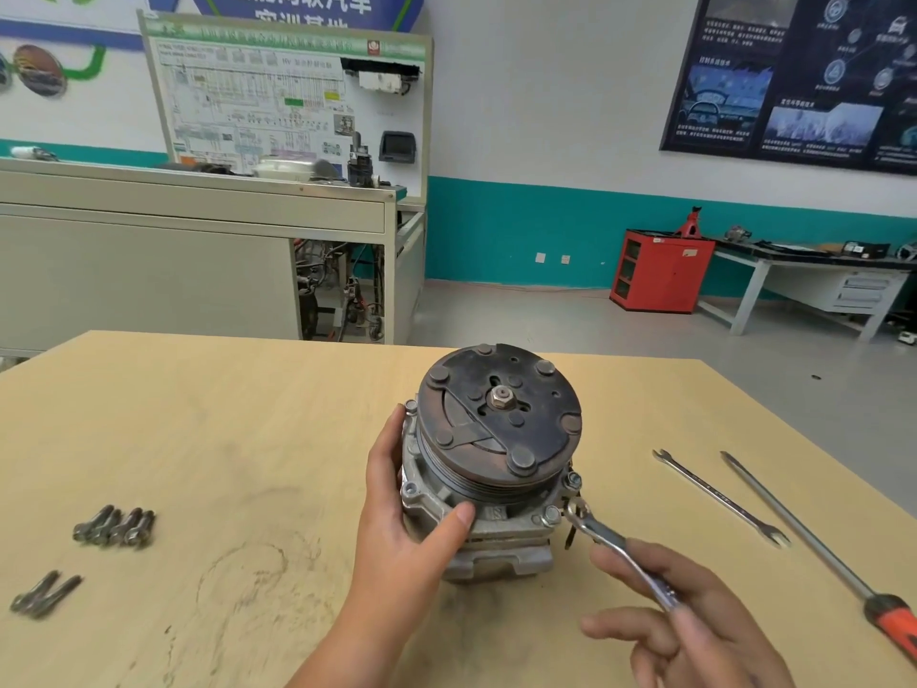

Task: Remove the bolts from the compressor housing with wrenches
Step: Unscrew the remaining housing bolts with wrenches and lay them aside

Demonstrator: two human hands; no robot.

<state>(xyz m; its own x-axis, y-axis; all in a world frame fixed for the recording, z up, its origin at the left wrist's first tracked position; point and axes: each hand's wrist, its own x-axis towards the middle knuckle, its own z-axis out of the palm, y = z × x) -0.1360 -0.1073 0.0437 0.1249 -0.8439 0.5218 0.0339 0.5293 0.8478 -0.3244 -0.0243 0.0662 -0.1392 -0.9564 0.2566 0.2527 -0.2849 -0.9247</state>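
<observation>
- Grey cast-metal compressor housing (496, 518) under a dark round clutch plate: frame centre, upright on pale wooden table (248, 414).
- My left hand (402, 528) — fingers wrapped round its left flank.
- My right hand (694, 628) — pinching a steel wrench (615, 543), head at the lower-right flange.
- Loose steel bolts (116, 526): lower left.

Grey compressor (489, 489) upright, dark pulley on top.
One wrench (603, 536) has its head beside a flange bolt (552, 513); loose bolts (115, 526) lie left.
</observation>
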